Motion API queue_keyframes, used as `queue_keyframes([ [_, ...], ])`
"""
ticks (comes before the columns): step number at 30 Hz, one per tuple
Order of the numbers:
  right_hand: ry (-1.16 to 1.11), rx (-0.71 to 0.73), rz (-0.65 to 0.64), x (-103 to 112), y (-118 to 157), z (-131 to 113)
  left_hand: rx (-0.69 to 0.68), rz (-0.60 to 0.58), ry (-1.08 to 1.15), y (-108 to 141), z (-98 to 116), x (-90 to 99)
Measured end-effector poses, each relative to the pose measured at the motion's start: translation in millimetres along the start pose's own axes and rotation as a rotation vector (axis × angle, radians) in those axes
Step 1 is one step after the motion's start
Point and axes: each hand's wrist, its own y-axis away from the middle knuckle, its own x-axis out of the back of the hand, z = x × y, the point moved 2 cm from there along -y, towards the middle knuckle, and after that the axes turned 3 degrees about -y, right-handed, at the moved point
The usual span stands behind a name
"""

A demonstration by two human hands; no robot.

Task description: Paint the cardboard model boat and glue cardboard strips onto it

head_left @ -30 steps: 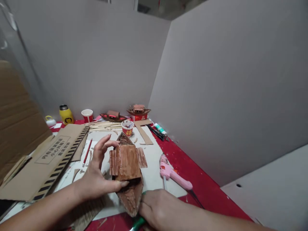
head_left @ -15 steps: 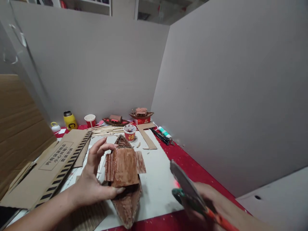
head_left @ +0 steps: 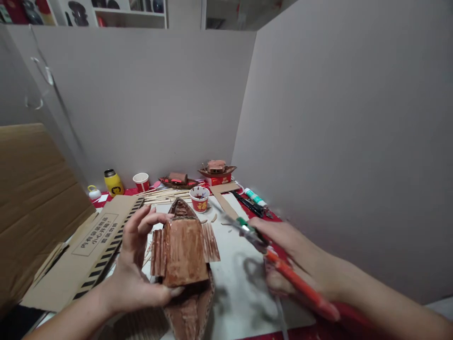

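My left hand point(head_left: 136, 269) grips a brown-painted model boat point(head_left: 186, 250) across its cabin, thumb at the near edge of the roof and fingertips at the far edge. Ridged brown flaps jut out on both sides of the cabin roof. To the right, over the white board, my right hand point(head_left: 286, 255) is closed around a blurred tool with an orange-red handle point(head_left: 300, 283). Its grey pointed front and a green part aim toward the paper cup point(head_left: 200, 200). Motion blur hides the tool's exact kind.
A cardboard sheet point(head_left: 95, 241) and a standing cardboard flap point(head_left: 42, 203) occupy the left. Wooden sticks point(head_left: 166, 195), another cup point(head_left: 141, 182), a yellow bottle point(head_left: 113, 183) and two finished-looking boats point(head_left: 179, 180) stand behind. A tube point(head_left: 255, 197) lies by the right wall.
My right hand has moved up and forward with the orange-handled tool, from the lower right toward the cup. My left hand keeps its hold on the boat. The view has shifted slightly.
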Motion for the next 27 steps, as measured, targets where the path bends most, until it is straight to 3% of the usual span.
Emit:
queue_keyframes([
  [3,0.183,-0.028,-0.050,13.5,-11.9,-2.8,-0.034,0.020,-0.023,-1.9,13.0,0.0],
  [8,0.285,-0.002,-0.062,19.2,-15.9,-0.2,-0.097,0.037,-0.083,-1.6,27.4,-0.9],
  [14,0.346,0.097,-0.068,21.9,-18.9,-5.4,-0.091,0.023,-0.101,6.0,24.2,3.0],
  [27,0.417,0.113,-0.132,31.8,-25.3,-15.2,-0.239,-0.019,-0.130,10.0,24.9,0.8],
])
